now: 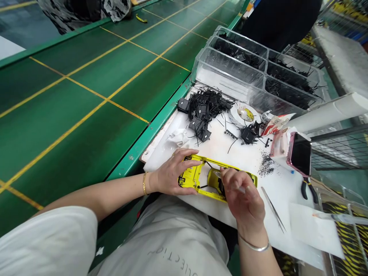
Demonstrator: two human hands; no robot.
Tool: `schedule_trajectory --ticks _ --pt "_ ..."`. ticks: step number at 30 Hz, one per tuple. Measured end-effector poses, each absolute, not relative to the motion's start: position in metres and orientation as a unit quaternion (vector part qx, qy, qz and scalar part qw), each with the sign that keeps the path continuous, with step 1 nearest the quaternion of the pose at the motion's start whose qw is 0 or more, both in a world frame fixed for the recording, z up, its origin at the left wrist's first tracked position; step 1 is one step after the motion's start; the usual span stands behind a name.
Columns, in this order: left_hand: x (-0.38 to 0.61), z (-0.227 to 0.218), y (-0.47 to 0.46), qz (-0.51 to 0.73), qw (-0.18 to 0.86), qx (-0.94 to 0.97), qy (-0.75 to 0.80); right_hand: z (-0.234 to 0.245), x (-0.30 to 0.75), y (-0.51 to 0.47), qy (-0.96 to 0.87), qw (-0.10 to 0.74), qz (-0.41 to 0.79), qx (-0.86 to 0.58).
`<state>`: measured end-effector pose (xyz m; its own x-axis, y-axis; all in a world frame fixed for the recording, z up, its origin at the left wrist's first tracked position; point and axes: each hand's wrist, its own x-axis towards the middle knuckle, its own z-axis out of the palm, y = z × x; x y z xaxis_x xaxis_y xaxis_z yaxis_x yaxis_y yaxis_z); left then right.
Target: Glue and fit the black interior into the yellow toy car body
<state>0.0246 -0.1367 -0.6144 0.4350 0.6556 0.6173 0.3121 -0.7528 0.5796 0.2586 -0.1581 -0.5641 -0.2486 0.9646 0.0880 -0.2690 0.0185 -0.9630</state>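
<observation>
Squarely at the near edge of the white surface lies the yellow frame, with the left hand keeping its grip clamped over the frame's left end, fingers spread on top, apparently to pin it flat and steady. Over the frame's middle opening the right hand curls, its grip closed on a slim pale tool whose tip points into the frame, likely for fine control. Black wired parts are heaped just behind; tweezers and pliers lie to the right within easy reach, and a clear divided tray stands farther back beside the green belt.
</observation>
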Motion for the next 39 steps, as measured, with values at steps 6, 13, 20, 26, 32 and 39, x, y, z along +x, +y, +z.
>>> schedule_trajectory --ticks 6,13,20,26,32,39 --pt "0.025 -0.616 -0.135 0.459 0.177 0.827 0.273 -0.553 0.258 -0.169 -0.448 0.507 0.637 -0.368" --pt "0.024 -0.616 -0.136 0.452 0.18 0.829 0.277 -0.552 0.256 -0.174 -0.436 0.482 0.661 -0.376" --pt "0.024 -0.615 -0.135 0.452 0.179 0.829 0.275 -0.553 0.255 -0.172 -0.45 0.49 0.648 -0.371" --pt "0.024 -0.616 -0.136 0.449 0.184 0.828 0.282 -0.553 0.257 -0.174 -0.449 0.487 0.657 -0.36" --pt "0.023 -0.616 -0.136 0.448 0.193 0.825 0.285 -0.555 0.253 -0.171 -0.453 0.491 0.652 -0.36" --pt "0.024 -0.618 -0.135 0.449 0.233 0.806 0.307 -0.545 0.277 -0.186 -0.548 0.5 0.53 -0.411"
